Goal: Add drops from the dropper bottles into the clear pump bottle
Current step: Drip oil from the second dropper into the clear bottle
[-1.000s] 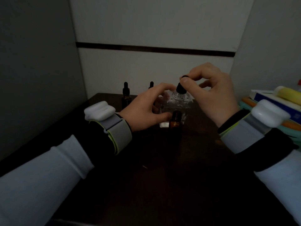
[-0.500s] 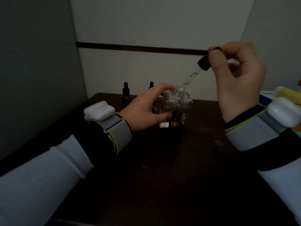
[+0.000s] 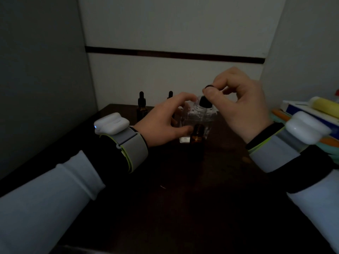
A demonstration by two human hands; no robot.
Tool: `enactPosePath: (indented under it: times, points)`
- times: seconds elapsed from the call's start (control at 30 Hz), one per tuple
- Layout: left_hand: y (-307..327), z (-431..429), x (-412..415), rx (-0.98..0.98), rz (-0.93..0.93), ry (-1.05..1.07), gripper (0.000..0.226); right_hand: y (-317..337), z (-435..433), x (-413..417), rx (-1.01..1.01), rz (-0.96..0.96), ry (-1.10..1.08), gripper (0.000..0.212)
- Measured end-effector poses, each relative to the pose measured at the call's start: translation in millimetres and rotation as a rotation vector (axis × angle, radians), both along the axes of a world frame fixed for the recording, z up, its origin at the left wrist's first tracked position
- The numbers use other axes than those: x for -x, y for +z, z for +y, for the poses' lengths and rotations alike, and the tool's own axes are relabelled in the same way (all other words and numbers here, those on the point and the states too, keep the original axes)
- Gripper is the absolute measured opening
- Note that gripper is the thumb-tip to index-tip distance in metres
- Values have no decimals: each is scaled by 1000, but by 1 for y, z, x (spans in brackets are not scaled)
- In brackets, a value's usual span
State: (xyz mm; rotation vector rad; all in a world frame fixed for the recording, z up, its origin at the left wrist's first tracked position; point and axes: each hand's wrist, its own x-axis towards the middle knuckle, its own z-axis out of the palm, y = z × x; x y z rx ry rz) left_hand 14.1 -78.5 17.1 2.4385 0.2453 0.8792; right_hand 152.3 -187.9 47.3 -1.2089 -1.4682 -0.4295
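Dark table [image 3: 183, 208] with clear pump bottle [image 3: 200, 118], open amber bottle [image 3: 197, 136] just before it, two dropper bottles [image 3: 141, 105] behind.

Dim pale walls [image 3: 174, 24], dark table [image 3: 183, 208]

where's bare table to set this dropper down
Widest bare table lies between both forearms, nearer than the open amber bottle. Crowded: around the clear bottle, with capped dropper bottles behind and the left hand gripping it.

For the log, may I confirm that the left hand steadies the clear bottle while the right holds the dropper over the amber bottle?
No: the head view shows the right hand holding the dropper at the mouth of the clear bottle, not the amber bottle. The left hand is as stated.
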Motion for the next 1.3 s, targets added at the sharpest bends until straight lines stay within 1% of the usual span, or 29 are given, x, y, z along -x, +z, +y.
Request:
enactPosePath:
  times: [0.13, 0.5, 0.57, 0.67, 0.77, 0.83, 0.9, 0.97, 1.03, 1.17, 1.3]
  points:
    - [1, -1, 0, 2, 11, 6, 59, 0, -1, -1, 26, -1, 23, 11]
    - [1, -2, 1, -11, 16, 14, 58, 1, -2, 0, 14, -11, 16, 14]
    - [1, -2, 1, -6, 17, 11, 58, 4, -3, -1, -48, 29, 24, 14]
    - [2, -2, 2, -5, 8, 7, 57, 10, -8, -1, -203, 153, 44, 10]
    - [2, -2, 2, -1, 13, 6, 57, 13, -10, -3, -280, 170, 5, 11]
    - [2, -2, 2, -2, 19, 7, 57, 12, -9, -4, -258, 137, -22, 9]
    - [2, -3, 2, -3, 18, 7, 57, 7, -6, -4, -182, 83, -42, 2]
    - [2, -3, 2, -5, 17, 8, 57, 0, -2, -3, -88, 13, -88, 4]
    - [2, -3, 2, 0, 21, 9, 58, -4, 1, -2, -33, -16, -116, 8]
    - [2, -4, 2, -5, 21, 7, 58, -4, 1, -5, -28, -26, -145, 11]
    - [3, -3, 2, -3, 27, 18, 59, -4, 1, -3, 11, -16, -118, 9]
